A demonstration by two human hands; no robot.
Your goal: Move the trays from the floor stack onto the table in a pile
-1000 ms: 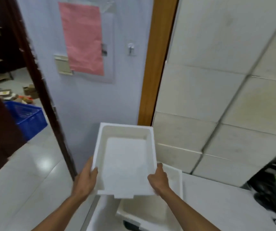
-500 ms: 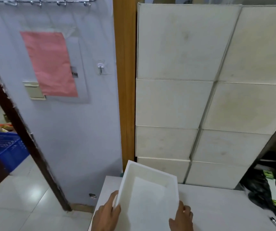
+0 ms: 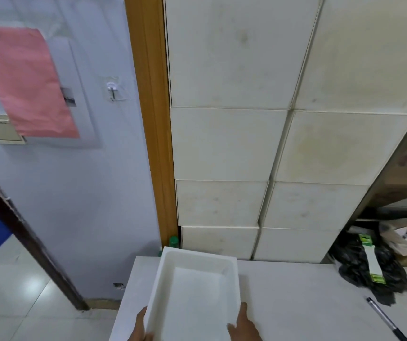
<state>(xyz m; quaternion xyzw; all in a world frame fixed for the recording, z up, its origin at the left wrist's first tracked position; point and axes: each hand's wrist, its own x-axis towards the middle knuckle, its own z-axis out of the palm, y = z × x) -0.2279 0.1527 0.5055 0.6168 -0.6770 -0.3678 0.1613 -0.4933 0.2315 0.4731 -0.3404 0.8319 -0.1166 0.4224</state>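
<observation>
— Grip first: left hand [image 3: 140, 328] clamped on the near left rim of the white tray [image 3: 195, 291], thumb on the outer wall; right hand [image 3: 243, 326] clamped on the near right corner. Both closed on the tray, neither slack.

— And the tray's place?

— Down at the left end of the worktop [image 3: 308, 299], level, far rim pointing toward the stacked white boxes [image 3: 222, 203]. A second ago held high and tipped up before the blue wall; half a second ago lowered but tilted. Now flat. Resting or just above: cannot tell.

— Anything under it?

— Hidden by the tray itself. Earlier, another tray lying on that same spot, so likely being seated on it.

— Meaning for the task?

— One more tray close to delivered. Next, probably: square the edges, loosen both hands, turn back toward the floor stack, out of view. Pen [image 3: 384, 318] and black bag [image 3: 369, 269] well apart, no obstacle.
</observation>
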